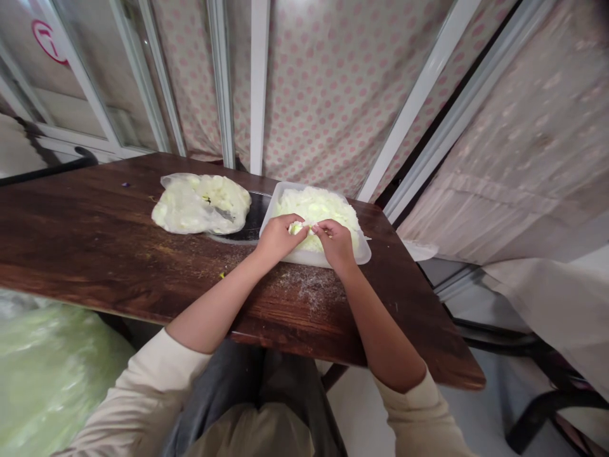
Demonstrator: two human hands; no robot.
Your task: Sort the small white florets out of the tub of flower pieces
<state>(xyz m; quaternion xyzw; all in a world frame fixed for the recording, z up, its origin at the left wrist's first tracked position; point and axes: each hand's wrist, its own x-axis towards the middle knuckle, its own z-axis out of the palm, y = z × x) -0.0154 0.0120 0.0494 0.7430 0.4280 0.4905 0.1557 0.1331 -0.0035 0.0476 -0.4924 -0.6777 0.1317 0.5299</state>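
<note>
- The pale piece [297, 226] is up between the hands, above the near half of the white tray [311, 258]; the relation that counts is sideways – left fingertips at one end, right fingertips at the other.
- The left hand [280, 237] has it grasped between thumb and fingers, and covers more of it, so this hand is the nearer one.
- The right hand [335, 242] comes in from the other side, thumb and finger pinched on its right end (the exact contact is small and partly hidden).
- Its long axis seems to run across, from hand to hand, though it is too small to be sure.
- Straight below and beyond the grip lie the pale shreds [314, 200], heaped inside the tray; both wrists hang over its near rim.
- The clear bag [183, 216] of pale pieces sits left of the tray, near but apart – partly on a dark, glossy surface [258, 212] on the wooden table [95, 247].
</note>
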